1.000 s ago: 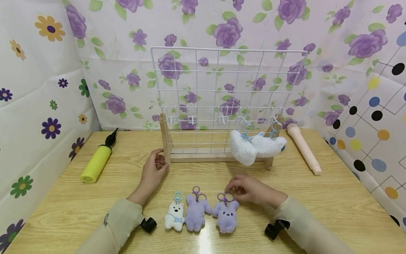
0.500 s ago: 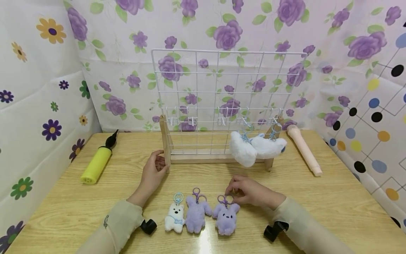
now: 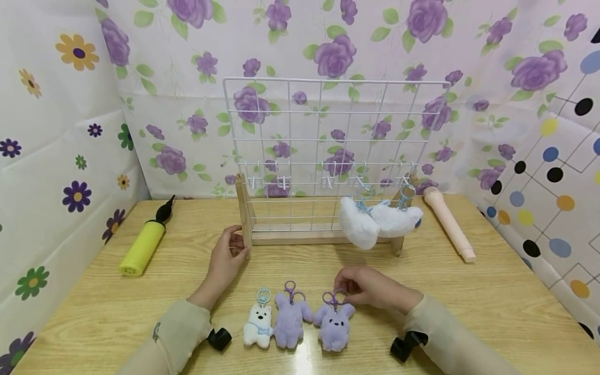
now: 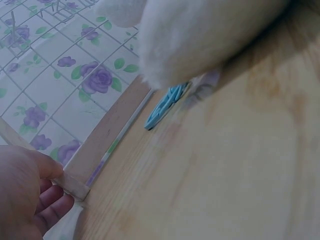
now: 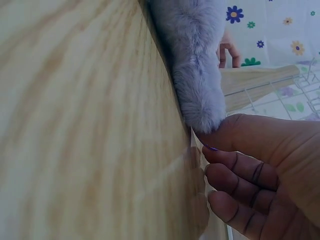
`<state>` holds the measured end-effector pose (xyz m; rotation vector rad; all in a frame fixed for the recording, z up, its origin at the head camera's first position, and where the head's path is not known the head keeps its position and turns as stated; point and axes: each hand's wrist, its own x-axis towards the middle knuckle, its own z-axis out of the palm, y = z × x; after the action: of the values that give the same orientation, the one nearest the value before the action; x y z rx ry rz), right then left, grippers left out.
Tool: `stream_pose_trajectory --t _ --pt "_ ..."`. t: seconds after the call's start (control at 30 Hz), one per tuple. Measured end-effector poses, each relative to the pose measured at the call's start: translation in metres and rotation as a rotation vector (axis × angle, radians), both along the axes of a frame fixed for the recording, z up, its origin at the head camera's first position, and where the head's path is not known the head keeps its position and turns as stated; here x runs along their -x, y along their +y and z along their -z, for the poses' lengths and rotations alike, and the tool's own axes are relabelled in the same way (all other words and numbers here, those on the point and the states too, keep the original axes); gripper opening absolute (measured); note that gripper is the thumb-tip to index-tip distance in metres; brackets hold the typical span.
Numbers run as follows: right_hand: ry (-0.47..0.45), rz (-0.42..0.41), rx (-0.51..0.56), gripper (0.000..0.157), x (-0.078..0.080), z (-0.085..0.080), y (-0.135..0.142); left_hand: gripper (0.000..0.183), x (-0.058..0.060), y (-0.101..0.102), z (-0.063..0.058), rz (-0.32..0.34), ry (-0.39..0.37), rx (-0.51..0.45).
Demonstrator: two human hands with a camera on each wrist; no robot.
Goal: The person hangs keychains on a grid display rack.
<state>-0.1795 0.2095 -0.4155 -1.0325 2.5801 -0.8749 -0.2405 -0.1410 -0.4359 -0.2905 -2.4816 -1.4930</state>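
Observation:
In the head view my left hand [image 3: 226,260] grips the left wooden leg [image 3: 244,216] of a white wire grid rack [image 3: 323,140], thumb in front. My right hand [image 3: 372,286] pinches the purple ring [image 3: 340,297] of a lilac plush keychain [image 3: 335,330], which lies face up on the table. In the right wrist view the thumb and forefinger meet at a bit of purple beside the lilac plush [image 5: 200,95]. To its left lie a second lilac plush keychain [image 3: 288,323], face down, and a white bear keychain [image 3: 258,325] with a light blue ring.
Two white plush keychains [image 3: 360,224] hang by blue clasps from hooks at the rack's right. Several white hooks [image 3: 282,181] to their left carry nothing. A yellow hand pump [image 3: 144,245] lies at the left, a pale pink tube [image 3: 450,224] at the right.
My right hand has shifted slightly down to the keychain's ring, its fingertips now at it. The left hand stays on the rack leg. The head view has tilted up slightly.

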Motion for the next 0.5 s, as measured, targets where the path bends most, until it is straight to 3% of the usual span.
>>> stream_pose_trajectory --t 0.5 --pt "-0.153 0.057 0.165 0.017 -0.0084 -0.0033 0.0046 0.056 0.0012 -0.0014 0.0026 0.005 -0.017 -0.012"
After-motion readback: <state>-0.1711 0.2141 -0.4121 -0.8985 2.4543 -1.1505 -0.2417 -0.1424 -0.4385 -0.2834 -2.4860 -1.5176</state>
